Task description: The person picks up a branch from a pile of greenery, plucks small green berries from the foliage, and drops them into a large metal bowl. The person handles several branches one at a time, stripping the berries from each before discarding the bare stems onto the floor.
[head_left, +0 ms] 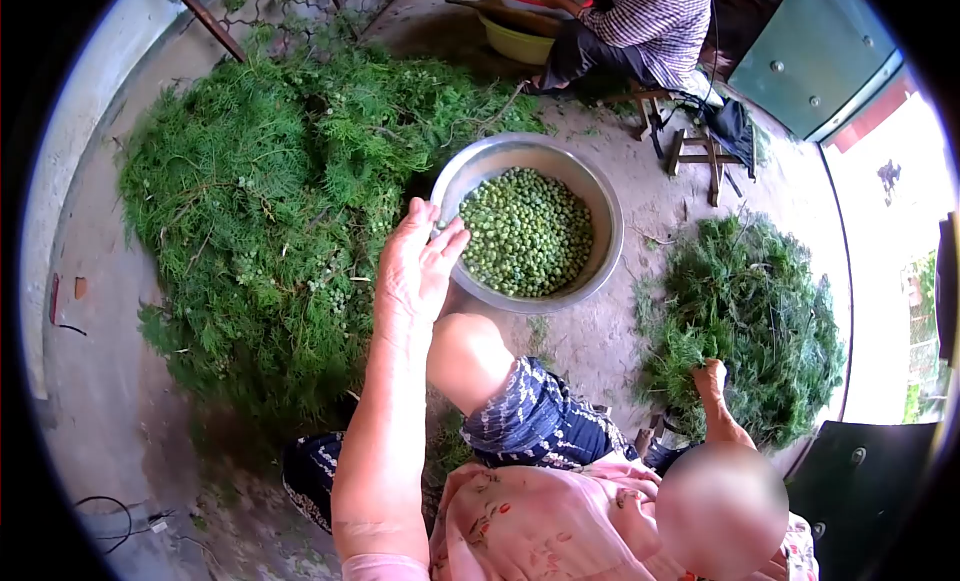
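My left hand reaches over the left rim of a round metal basin, its fingers apart. Small green berries fill much of the basin, and one or two show by my fingertips. At the right, my right hand is closed at the near edge of a heap of cut green branches. A small dark patch shows beside its fingers; what they hold I cannot make out.
A large pile of feathery green branches with berries covers the ground at left. Beyond the basin another person sits by a yellow-green tub. A wooden stool and green metal doors stand at right.
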Demonstrator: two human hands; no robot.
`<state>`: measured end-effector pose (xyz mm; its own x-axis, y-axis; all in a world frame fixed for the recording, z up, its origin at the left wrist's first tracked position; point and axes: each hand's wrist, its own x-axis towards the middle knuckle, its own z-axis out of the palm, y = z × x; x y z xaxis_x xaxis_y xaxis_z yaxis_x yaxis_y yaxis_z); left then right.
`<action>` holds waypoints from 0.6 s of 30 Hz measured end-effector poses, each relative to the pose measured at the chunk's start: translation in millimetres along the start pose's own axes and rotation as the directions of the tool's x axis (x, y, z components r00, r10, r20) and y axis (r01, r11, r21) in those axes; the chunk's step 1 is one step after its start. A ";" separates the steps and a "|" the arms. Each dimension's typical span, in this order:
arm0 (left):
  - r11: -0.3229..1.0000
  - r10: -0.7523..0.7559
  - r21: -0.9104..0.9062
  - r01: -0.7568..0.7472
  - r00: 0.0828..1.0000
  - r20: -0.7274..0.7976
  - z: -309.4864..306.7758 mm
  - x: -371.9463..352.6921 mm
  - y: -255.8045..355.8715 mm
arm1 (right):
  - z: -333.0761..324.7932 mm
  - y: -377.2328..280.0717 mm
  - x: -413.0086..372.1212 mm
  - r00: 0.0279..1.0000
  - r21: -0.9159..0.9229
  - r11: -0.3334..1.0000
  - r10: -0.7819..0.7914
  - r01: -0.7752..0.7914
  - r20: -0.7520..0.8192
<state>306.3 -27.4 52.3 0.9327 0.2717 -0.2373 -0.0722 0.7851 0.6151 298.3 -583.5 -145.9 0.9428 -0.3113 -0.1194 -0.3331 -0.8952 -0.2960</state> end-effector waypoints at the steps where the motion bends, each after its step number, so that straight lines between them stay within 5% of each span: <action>1: 1.000 0.004 0.002 -0.004 1.000 0.030 7.0 -0.1 -2.3 | 4.1 7.6 0.4 1.000 0.009 1.000 -0.026 0.026 -0.015; 3: 1.000 -0.019 -0.013 0.019 0.999 0.026 21.6 0.1 -5.8 | 16.9 25.0 3.1 0.996 0.027 0.996 -0.080 0.081 -0.046; 5: 0.999 -0.031 0.034 0.028 0.997 0.069 32.1 -0.2 -5.4 | -21.2 -19.8 -8.7 0.985 0.088 0.988 0.119 -0.130 0.124; 7: 1.000 0.014 0.011 -0.014 0.999 0.049 31.2 -6.9 0.1 | -4.6 39.9 26.7 0.995 -0.076 0.994 -0.081 0.076 -0.066; 9: 0.996 0.089 0.005 -0.089 0.996 0.032 11.3 -24.3 17.1 | -42.3 23.3 31.1 0.996 -0.218 0.974 0.050 -0.065 -0.073; 11: 0.991 0.135 0.030 -0.133 0.987 -0.087 -25.1 -48.1 36.0 | -68.5 28.6 33.7 0.980 -0.184 0.966 -0.194 0.184 -0.039; 13: 0.982 0.186 0.075 -0.173 0.953 -0.240 -69.6 -74.6 47.8 | -50.0 64.7 53.9 0.709 -0.423 0.774 -0.618 0.471 -0.340; 14: 0.979 0.205 0.051 -0.200 0.919 -0.337 -89.8 -89.5 54.6 | -38.0 69.2 66.0 0.642 -0.553 0.732 -0.653 0.398 -0.402; 16: 0.959 0.236 -0.021 -0.284 0.834 -0.499 -140.2 -116.7 67.1 | -30.2 27.7 89.1 0.837 -0.320 0.840 -0.511 0.439 -0.194; 18: 0.894 0.278 -0.124 -0.431 0.749 -0.601 -196.9 -142.6 86.0 | -27.0 -14.2 109.5 0.925 -0.101 0.921 -0.369 0.377 0.084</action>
<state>97.5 111.0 -8.9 0.4660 0.7563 -0.4591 -0.5105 0.6537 0.5587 406.7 -613.5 -129.2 0.9943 0.0695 -0.0810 0.0500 -0.9739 -0.2214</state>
